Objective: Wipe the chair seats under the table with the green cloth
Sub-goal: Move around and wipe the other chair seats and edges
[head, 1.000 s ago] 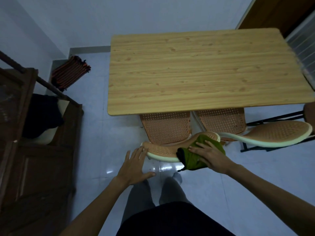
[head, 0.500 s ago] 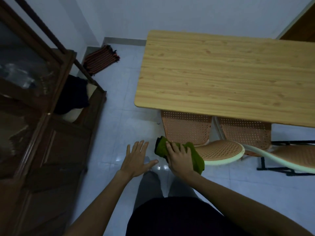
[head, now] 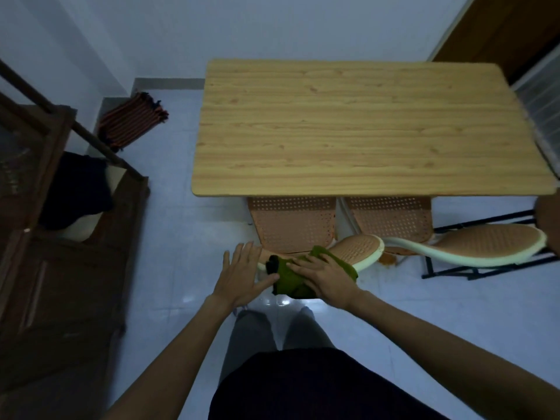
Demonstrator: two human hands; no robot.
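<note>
While tiled, bare wooden table [head: 363,128].

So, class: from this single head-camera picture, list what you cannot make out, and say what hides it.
- Far parts of both perforated orange chair seats: hidden under the pale wooden tabletop.
- Curved chair back's near rim: covered by the green cloth and right hand.
- Round brown object: cut off by the right edge.

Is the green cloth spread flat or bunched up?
Bunched: the green cloth sits crumpled under the right hand on the chair back.
</note>
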